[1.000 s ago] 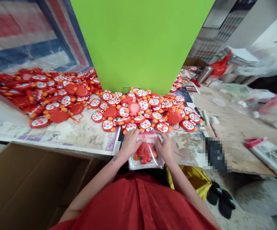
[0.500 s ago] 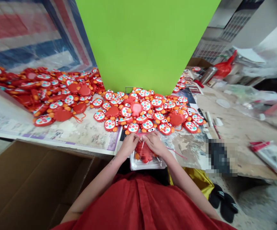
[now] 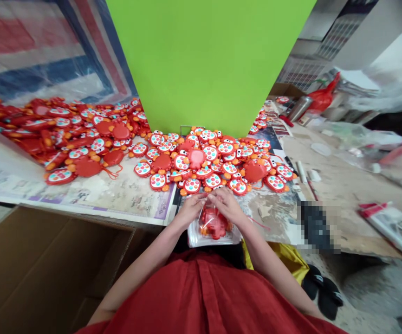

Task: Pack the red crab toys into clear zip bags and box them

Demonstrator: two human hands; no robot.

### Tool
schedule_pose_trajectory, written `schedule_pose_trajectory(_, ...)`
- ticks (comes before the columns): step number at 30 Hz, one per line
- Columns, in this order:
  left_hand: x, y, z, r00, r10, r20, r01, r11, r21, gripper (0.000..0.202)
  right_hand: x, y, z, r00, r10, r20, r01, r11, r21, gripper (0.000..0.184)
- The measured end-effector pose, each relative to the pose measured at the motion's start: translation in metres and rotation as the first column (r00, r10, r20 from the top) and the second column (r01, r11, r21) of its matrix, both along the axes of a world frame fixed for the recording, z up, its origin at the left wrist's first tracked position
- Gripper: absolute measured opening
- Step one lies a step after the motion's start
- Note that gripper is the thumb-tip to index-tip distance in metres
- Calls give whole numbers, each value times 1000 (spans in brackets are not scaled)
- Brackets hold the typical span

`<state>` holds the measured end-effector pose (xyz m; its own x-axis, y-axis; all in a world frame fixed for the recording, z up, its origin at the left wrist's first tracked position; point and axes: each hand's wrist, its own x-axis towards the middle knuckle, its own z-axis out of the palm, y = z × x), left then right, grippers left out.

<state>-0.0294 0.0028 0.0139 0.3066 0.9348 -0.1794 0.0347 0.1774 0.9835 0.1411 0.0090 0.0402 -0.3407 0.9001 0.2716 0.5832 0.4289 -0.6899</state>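
A clear plastic bag [image 3: 201, 237] with a red crab-shaped toy [image 3: 213, 223] inside lies at the table's near edge, right in front of me. My left hand [image 3: 189, 208] and my right hand [image 3: 226, 204] meet at the bag's top edge, fingers pinched together on it. Just beyond my hands lies a heap of red and orange crab toys [image 3: 201, 160] with dotted white faces.
More crab toys [image 3: 65, 134] are piled at the left of the table [image 3: 117, 195]. An open cardboard box [image 3: 41, 264] stands at my lower left. A big green panel [image 3: 204, 60] rises behind the heap. Bags, pens and a metal flask [image 3: 296, 109] lie at right.
My hands have drawn together from the bag's sides to its top edge. The bag with the toy has lifted slightly and bunched between them.
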Motion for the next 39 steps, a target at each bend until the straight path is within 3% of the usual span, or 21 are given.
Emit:
schedule_pose_trajectory(3,-2,0,4,997,-40,71,43,998,-39,29,-2,0,-2,998,-46,48,43,997,65,11)
schedule_pose_trajectory(7,0,4,-1,999,-35,31,33,998,60,24,-10,-2,-2,977,-65,202,36,989,142,21)
schedule_pose_trajectory(11,3,6,-6,992,-10,-126,34,982,188,27,-17,-6,0,941,-116,319,40,972,233,26)
schedule_pose_trajectory(14,4,4,-1,979,-21,-204,77,959,271,28,-22,-6,0,932,-153,328,63,961,268,26)
schedule_pose_trajectory(17,3,2,6,966,-50,-255,129,944,302,25,-17,-1,-6,930,-245,275,179,954,242,21)
schedule_pose_trajectory(20,1,3,6,957,-31,-289,104,965,241,24,21,0,-18,848,-469,246,427,880,206,17)
schedule_pose_trajectory(23,-3,7,-1,953,10,-302,57,975,215,22,90,-16,-38,660,-704,260,674,709,209,17)
schedule_pose_trajectory(26,-5,11,-8,957,12,-290,48,979,199,21,157,-46,-58,456,-819,348,804,546,233,19)
schedule_pose_trajectory(28,-6,14,-11,966,-9,-257,52,986,160,22,183,-63,-64,411,-813,413,811,532,241,23)
schedule_pose_trajectory(31,-7,17,-13,982,-54,-181,73,992,99,22,186,-70,-57,435,-832,343,781,539,316,27)
schedule_pose_trajectory(33,-8,17,-13,989,-72,-132,81,995,65,20,168,-64,-44,527,-824,207,765,566,307,30)
schedule_pose_trajectory(35,-8,16,-12,994,-79,-77,82,996,37,17,139,-53,-33,694,-718,54,709,694,121,27)
schedule_pose_trajectory(37,-9,14,-10,996,-86,-22,87,996,27,16,106,-44,-26,838,-530,-130,497,840,-217,23)
schedule_pose_trajectory(38,-9,13,-9,996,-88,-3,88,996,25,17,91,-41,-25,868,-441,-229,341,863,-373,23)
schedule_pose_trajectory(39,-10,12,-9,996,-89,13,88,996,23,18,78,-38,-26,873,-393,-289,240,862,-447,25)
